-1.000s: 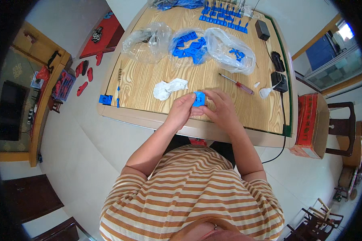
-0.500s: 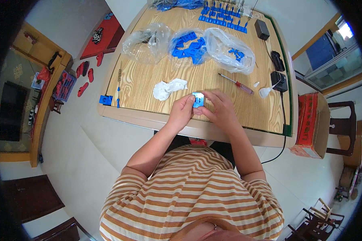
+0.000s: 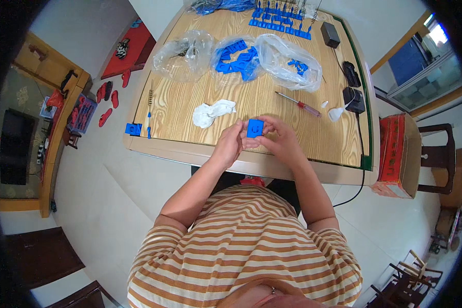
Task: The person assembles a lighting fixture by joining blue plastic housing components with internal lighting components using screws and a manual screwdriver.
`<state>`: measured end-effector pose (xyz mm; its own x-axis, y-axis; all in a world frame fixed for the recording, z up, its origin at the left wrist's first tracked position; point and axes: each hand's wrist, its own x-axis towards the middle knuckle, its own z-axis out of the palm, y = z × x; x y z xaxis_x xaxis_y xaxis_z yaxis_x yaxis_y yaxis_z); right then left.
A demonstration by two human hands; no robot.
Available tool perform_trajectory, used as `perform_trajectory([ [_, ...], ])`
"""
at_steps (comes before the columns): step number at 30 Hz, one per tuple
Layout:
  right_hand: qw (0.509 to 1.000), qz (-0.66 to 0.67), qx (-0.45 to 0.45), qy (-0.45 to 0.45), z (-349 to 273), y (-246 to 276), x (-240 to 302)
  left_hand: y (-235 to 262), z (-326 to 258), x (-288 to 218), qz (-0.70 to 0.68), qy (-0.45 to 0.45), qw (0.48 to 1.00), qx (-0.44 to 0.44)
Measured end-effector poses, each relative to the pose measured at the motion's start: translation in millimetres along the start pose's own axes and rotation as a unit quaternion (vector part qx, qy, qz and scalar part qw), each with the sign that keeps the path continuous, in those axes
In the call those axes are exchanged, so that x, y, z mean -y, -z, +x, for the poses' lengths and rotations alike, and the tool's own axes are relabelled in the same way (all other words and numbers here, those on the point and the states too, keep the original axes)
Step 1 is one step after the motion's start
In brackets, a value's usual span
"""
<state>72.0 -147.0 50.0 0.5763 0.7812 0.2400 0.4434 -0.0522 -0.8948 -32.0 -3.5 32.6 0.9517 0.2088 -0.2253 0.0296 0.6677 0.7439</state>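
Observation:
A small square blue plastic piece point(image 3: 255, 129), with a dark curved mark on its upper face, is held between my hands above the table's near edge. My right hand point(image 3: 281, 137) pinches its right side with thumb and fingers. At its left edge, my left hand point(image 3: 229, 145) cups it, the fingers partly hidden beneath. Just beyond my hands lies a crumpled white cloth or tissue point(image 3: 213, 113). A screwdriver point(image 3: 299, 104) with a clear red handle rests to the right.
Clear plastic bags hold dark springs point(image 3: 182, 51), blue pieces point(image 3: 237, 60) and smaller blue parts point(image 3: 297, 66). Several spring-topped blue assemblies point(image 3: 280, 23) stand at the back. At left lie a spring rod point(image 3: 149, 110) and a blue block point(image 3: 133, 129). A black adapter point(image 3: 353, 99) sits right.
The blue piece has been turned, so a face with a curved mark shows instead of a shiny one. My left thumb has moved off its top face. The view has shifted slightly.

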Motion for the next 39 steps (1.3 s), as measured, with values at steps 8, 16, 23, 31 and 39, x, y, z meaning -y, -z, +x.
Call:
perform_trajectory([
  [8,0.948,0.301,-0.052,-0.092,-1.0,-9.0,-38.9,4.4,4.5,5.9,0.034,-0.011,0.999,0.025],
  [16,0.979,-0.055,-0.158,0.115,-2.7,-7.9,-24.2,6.8,5.2,8.2,0.062,-0.041,0.997,0.009],
  [23,0.982,-0.069,-0.097,0.147,-3.6,-9.2,-18.2,9.9,7.0,14.5,0.117,-0.061,0.991,0.000],
  [31,0.988,-0.044,-0.105,0.107,0.0,-6.8,-17.9,1.5,7.4,7.1,0.352,-0.117,0.929,0.006],
  [39,0.984,-0.108,-0.126,0.056,5.3,-10.9,-25.6,0.7,10.3,-10.2,0.581,-0.333,0.743,-0.022],
])
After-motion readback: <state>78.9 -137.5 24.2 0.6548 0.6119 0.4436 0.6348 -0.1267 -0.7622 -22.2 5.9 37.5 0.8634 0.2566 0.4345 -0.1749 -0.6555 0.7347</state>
